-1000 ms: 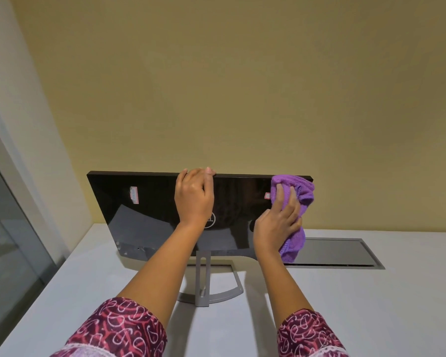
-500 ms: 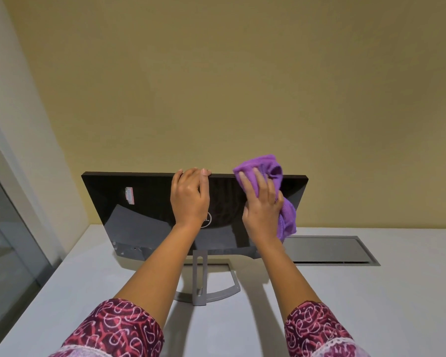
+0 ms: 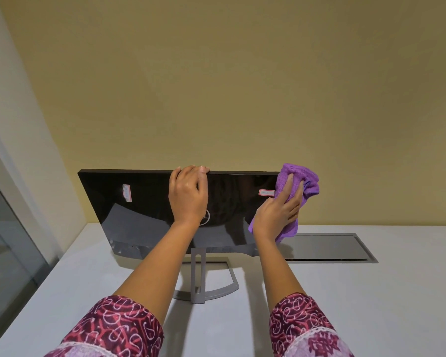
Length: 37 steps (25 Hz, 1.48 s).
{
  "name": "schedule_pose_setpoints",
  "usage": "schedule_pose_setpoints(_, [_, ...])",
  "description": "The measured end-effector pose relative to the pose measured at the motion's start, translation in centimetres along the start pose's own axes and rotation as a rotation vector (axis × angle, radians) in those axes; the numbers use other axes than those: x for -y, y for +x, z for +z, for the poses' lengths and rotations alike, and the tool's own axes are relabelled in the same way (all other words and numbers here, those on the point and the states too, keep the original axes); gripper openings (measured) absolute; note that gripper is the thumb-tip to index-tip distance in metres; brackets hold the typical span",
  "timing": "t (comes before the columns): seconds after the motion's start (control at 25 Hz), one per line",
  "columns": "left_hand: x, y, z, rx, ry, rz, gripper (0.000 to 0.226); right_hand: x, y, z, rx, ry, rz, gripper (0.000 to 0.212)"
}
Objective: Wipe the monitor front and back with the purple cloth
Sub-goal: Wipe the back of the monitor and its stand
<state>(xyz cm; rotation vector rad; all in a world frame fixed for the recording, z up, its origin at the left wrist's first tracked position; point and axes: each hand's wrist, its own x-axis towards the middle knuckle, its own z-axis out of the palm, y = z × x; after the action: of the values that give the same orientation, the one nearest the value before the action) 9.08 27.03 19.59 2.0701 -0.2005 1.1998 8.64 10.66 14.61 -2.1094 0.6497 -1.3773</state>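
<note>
A black monitor (image 3: 144,210) stands on a grey stand (image 3: 201,282) with its glossy back turned toward me. My left hand (image 3: 188,197) grips the middle of its top edge, fingers hooked over the rim. My right hand (image 3: 278,215) presses the purple cloth (image 3: 307,184) flat against the monitor's upper right corner. The cloth covers that corner and hangs down below my palm. Two small stickers show on the back panel.
The monitor stands on a white desk (image 3: 371,305) against a yellow wall (image 3: 242,86). A grey cable hatch (image 3: 327,247) is set into the desk to the right of the monitor. A glass partition (image 3: 5,240) runs along the left edge.
My right hand slid the cloth from the top middle of the back panel out to the upper right corner. My left hand stayed on the top edge.
</note>
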Motion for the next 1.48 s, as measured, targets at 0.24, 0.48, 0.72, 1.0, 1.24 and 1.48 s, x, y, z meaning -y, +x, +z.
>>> schedule_pose_setpoints(0.24, [0.0, 0.0, -0.1, 0.030, -0.008, -0.016, 0.050, -1.0, -5.2, -0.1, 0.155, 0.048, 0.218, 0.076])
schedule_pose_setpoints(0.48, [-0.1, 0.0, -0.3, 0.037, -0.006, -0.011, 0.050, 3.1, -1.9, -1.2, 0.278, -0.007, -0.574, 0.084])
schedule_pose_setpoints(0.72, [0.0, 0.2, -0.3, 0.058, 0.002, -0.012, 0.050, 2.1, 2.7, -1.5, 0.047, -0.022, -0.124, 0.070])
schedule_pose_setpoints(1.0, [0.2, 0.1, -0.3, 0.045, 0.005, -0.004, 0.050, 3.1, 1.2, -1.8, 0.078, -0.056, -0.057, 0.075])
schedule_pose_setpoints(1.24, [0.0, -0.1, 0.0, 0.020, -0.002, -0.022, 0.054, 6.0, -0.6, -2.0, 0.221, -0.007, -0.690, 0.057])
schedule_pose_setpoints(1.48, [0.0, 0.0, -0.3, 0.017, -0.007, 0.005, 0.050, 3.7, 2.4, -2.2, 0.137, -0.065, -0.599, 0.048])
